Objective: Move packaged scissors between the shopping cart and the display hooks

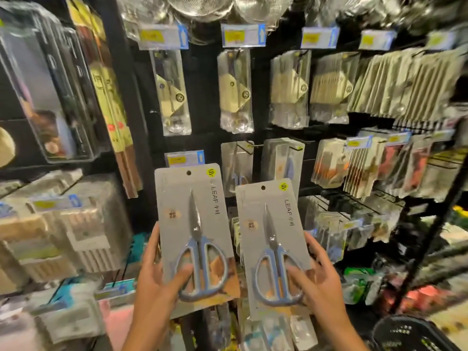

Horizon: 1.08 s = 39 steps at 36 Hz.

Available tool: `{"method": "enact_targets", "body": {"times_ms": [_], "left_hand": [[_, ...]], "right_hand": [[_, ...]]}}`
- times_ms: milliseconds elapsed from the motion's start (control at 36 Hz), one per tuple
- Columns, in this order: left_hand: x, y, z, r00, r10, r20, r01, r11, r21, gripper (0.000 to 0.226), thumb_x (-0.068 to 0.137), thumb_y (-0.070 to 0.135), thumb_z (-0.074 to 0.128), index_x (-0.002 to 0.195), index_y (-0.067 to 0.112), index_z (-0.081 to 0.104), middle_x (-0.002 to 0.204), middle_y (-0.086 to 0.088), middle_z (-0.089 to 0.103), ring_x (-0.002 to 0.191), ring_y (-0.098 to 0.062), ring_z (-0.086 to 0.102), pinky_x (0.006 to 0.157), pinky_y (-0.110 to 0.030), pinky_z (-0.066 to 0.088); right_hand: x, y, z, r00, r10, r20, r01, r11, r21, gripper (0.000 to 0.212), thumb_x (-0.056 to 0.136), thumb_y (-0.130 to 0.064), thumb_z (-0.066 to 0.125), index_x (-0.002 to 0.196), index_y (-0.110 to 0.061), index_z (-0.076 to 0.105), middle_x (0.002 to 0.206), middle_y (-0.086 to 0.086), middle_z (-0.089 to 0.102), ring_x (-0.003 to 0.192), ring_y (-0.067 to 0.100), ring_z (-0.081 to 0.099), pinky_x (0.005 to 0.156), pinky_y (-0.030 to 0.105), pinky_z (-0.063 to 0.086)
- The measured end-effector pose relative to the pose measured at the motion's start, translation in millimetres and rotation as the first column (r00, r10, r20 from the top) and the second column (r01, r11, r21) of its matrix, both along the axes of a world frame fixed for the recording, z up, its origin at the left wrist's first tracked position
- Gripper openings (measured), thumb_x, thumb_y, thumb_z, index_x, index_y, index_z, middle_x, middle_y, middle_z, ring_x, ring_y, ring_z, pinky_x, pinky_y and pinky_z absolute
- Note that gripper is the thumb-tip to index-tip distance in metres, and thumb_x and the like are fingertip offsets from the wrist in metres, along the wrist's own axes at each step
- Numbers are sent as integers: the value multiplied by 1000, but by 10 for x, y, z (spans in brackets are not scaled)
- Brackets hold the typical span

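Observation:
I hold up two grey card packs of blue-handled scissors before the display wall. My left hand (158, 279) grips the lower part of the left pack (195, 219), thumb across the scissor handles. My right hand (317, 277) grips the lower part of the right pack (274, 239) the same way. Both packs stand upright, side by side, each with a hang hole at the top. Behind them, more scissor packs (236, 165) hang on a display hook (249, 146). A black basket rim (410, 330) shows at the bottom right.
Rows of hooks with packaged kitchen tools (234, 89) fill the black wall, with yellow price tags (243, 35) above. Stacked boxes (63, 229) stand at the left. A black wire rack (430, 236) full of goods rises at the right.

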<state>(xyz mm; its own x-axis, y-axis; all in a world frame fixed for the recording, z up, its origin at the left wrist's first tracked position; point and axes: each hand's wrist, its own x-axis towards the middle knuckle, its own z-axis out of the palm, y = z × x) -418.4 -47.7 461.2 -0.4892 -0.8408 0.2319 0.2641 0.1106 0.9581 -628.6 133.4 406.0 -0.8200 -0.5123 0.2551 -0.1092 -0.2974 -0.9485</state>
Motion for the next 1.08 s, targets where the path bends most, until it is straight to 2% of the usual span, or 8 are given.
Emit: {"method": "enact_targets", "body": {"times_ms": [83, 167, 222, 389, 528, 722, 917, 1083], "left_hand": [[-73, -122, 83, 1000, -17, 1, 17, 1000, -25, 100, 62, 41, 94, 142, 63, 38, 135, 27, 61, 126, -11, 60, 111, -57, 43], [-156, -225, 99, 1000, -5, 5, 5, 999, -40, 94, 71, 22, 87, 142, 62, 39, 132, 25, 64, 125, -11, 62, 111, -58, 43], [-223, -281, 117, 1000, 5, 18, -4, 999, -53, 93, 72, 17, 81, 141, 63, 39, 135, 22, 63, 126, -12, 62, 111, -58, 43], [-532, -388, 167, 998, 37, 55, -33, 997, -73, 94, 73, 13, 79, 141, 64, 38, 133, 13, 67, 124, -16, 63, 110, -56, 44], [-814, -422, 187, 994, 101, 48, -96, 989, -108, 92, 77, 8, 79, 141, 62, 41, 137, 16, 63, 124, -11, 63, 108, -49, 46], [-1119, -506, 224, 984, 174, 49, -164, 973, -161, 93, 76, 8, 76, 147, 54, 37, 120, 30, 69, 113, 0, 67, 93, -35, 51], [-1326, -520, 174, 974, 220, 56, -208, 963, -169, 93, 77, 5, 75, 147, 54, 37, 117, 27, 71, 110, 1, 68, 79, -16, 59], [-1469, -525, 157, 970, 236, 61, -222, 958, -182, 94, 76, 3, 75, 147, 51, 39, 119, 29, 69, 112, 3, 66, 79, -13, 57]], "right_hand": [[-111, -115, 31, 1000, -14, 2, 14, 1000, -7, 71, 80, -7, 74, 142, -33, 50, 128, -12, 69, 113, 24, 69, 93, 38, 58], [-212, -217, 84, 1000, -23, -9, 23, 1000, -2, 68, 85, 2, 70, 143, -28, 49, 117, -20, 72, 103, 18, 73, 82, 23, 60], [-291, -285, 133, 1000, -14, -5, 14, 1000, 0, 68, 87, 5, 68, 144, -26, 48, 114, -21, 73, 101, 16, 74, 80, 21, 59], [-636, -463, 215, 999, 35, -25, -36, 999, -9, 68, 87, -4, 72, 143, -35, 48, 128, -10, 69, 113, 19, 70, 97, 33, 56], [-1036, -674, 224, 996, 91, -22, -91, 995, -32, 68, 86, -4, 72, 142, -34, 48, 128, -5, 70, 116, 20, 68, 100, 38, 53], [-1456, -1019, 180, 984, 176, -34, -178, 980, -87, 69, 87, -5, 71, 143, -36, 47, 141, 0, 61, 127, 24, 61, 108, 55, 46], [-1716, -1169, 88, 974, 225, -2, -224, 972, -70, 67, 86, -9, 74, 137, -45, 52, 139, -4, 62, 124, 22, 63, 107, 54, 48], [-1832, -1239, 16, 965, 261, 15, -259, 964, -55, 70, 82, -11, 75, 139, -42, 49, 135, -9, 65, 123, 16, 63, 104, 42, 52]]}}
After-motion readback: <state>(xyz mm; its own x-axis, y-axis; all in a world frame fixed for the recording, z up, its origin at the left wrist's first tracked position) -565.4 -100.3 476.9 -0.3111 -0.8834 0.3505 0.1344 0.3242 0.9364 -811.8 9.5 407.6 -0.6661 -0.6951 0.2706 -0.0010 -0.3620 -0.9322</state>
